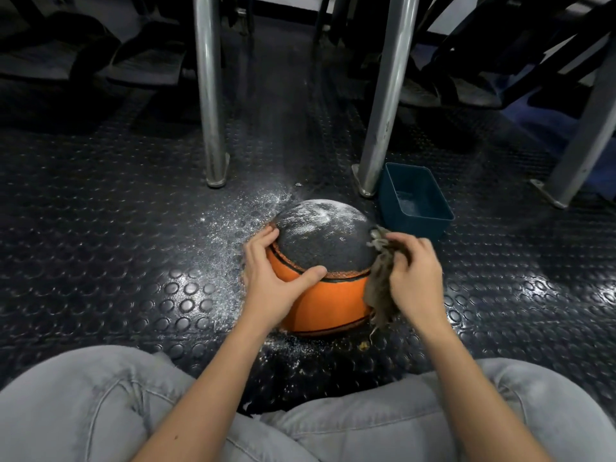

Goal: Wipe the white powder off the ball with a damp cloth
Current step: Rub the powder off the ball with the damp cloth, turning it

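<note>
At the far left we see the dark studded rubber floor [100, 228], glossy where the light catches its round studs, and a polished metal leg [210, 95] standing upright on it. Just right of that leg, spilled powder [233, 221] is scattered over the studs and reaches the left side of the ball. Our left hand [270, 275] grasps the basketball [330, 295] from its left, with the fingers curved over the upper edge and the thumb stretched across the front, along the black seam. The basketball sits on the floor just ahead of our knees, between the two hands. Its lower body is orange and its top panel is dark and pebbled. The white powder [320, 213] lies thickest on the far part of that dark panel, while the near part looks mostly dark. Behind the ball a second metal leg [386, 95] leans slightly to the right. On the ball's right side, a frayed brownish cloth [380, 288] touches the ball's surface and hangs down its flank. Our right hand [416, 278] is clenched around the bunched upper part of the cloth. We cannot tell whether the cloth is damp. Just beyond that hand, a blue rectangular tub [423, 226] stands beside the second leg. Farther right, a third metal leg [586, 138] slants to its foot plate.
</note>
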